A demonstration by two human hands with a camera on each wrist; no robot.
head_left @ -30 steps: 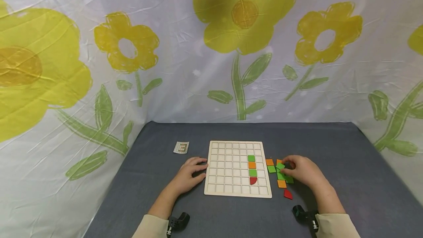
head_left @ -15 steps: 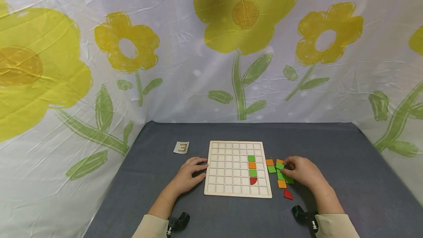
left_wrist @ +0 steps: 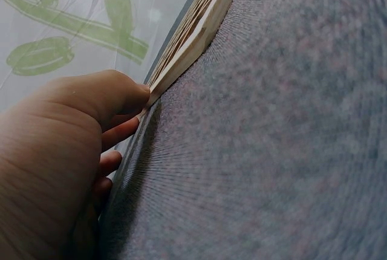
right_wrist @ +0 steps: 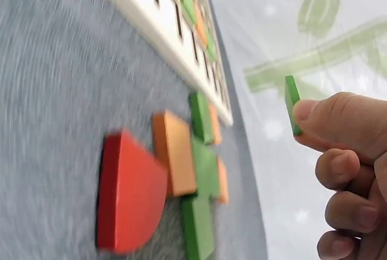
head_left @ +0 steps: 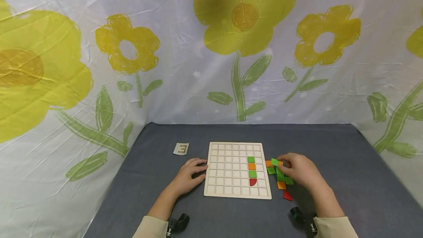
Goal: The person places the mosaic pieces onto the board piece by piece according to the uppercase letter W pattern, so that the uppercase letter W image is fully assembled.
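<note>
A pale wooden grid board (head_left: pixel 226 186) lies flat on the table. One of its columns holds a green tile (head_left: pixel 251 159), an orange tile (head_left: pixel 252 166), another green tile and a red quarter-round piece (head_left: pixel 253 182). My left hand (head_left: pixel 190 174) rests at the board's left edge, fingertips touching its side and nothing held. Between thumb and finger, my right hand (head_left: pixel 301 168) pinches a green square tile (right_wrist: pixel 291 104), raised above the loose pieces. Below it are more green tiles (right_wrist: pixel 201 118), orange tiles (right_wrist: pixel 174 154) and a red piece (right_wrist: pixel 130 196) with a curved side.
A small card (head_left: pixel 181 148) printed with a grid pattern lies left of the board. Dark grey cloth (head_left: pixel 231 217) covers the table. Behind it hangs a white curtain (head_left: pixel 185 83) with yellow flowers.
My right hand has lifted a green tile off the loose pieces and shifted slightly left, toward the board. The left hand stays at the board's edge.
</note>
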